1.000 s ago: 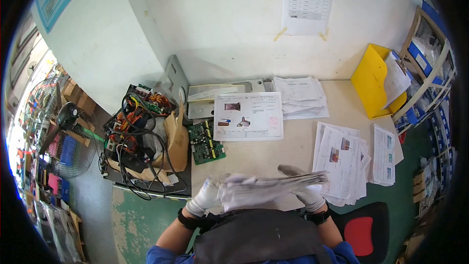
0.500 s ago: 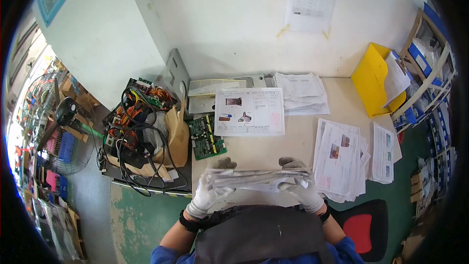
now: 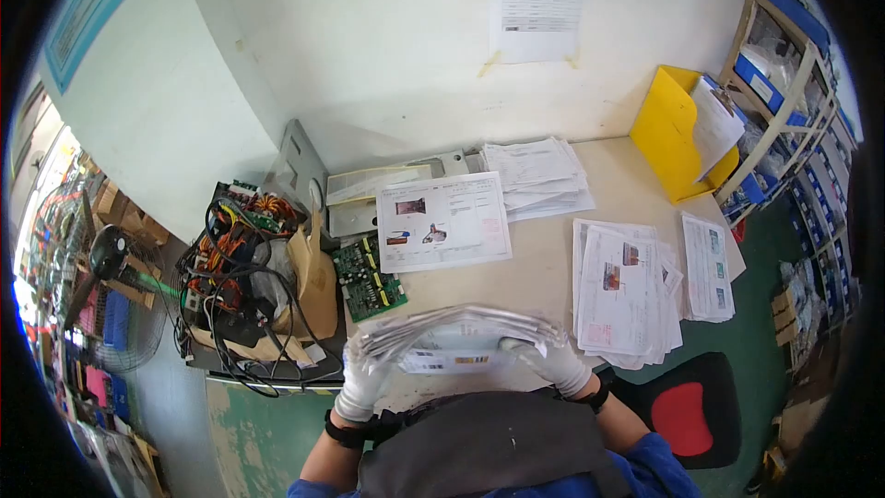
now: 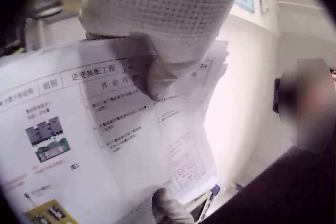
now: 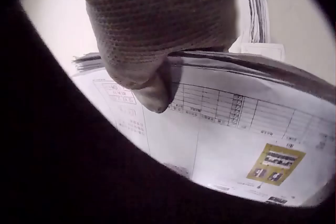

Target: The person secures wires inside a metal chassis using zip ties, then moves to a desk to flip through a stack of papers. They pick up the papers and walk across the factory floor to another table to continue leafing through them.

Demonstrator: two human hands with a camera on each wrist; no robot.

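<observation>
A thick stack of printed sheets is held up between both gloved hands near the table's front edge, its top edge bowed upward. My left hand grips the stack's left end, and in the left wrist view its thumb lies across the printed face. At the other end my right hand pinches the stack; the right wrist view shows that hand with its thumb pressed on the front sheet. The fingers behind the paper are mostly hidden.
A printed sheet and a green circuit board lie beyond the stack. Paper piles sit to the right, with a yellow file holder behind. Left stands a box of cables; a chair is at lower right.
The stack, earlier seen edge-on and straighter, is now bowed with its printed face showing. Both hands have shifted slightly left and down in the head view, which has also turned.
</observation>
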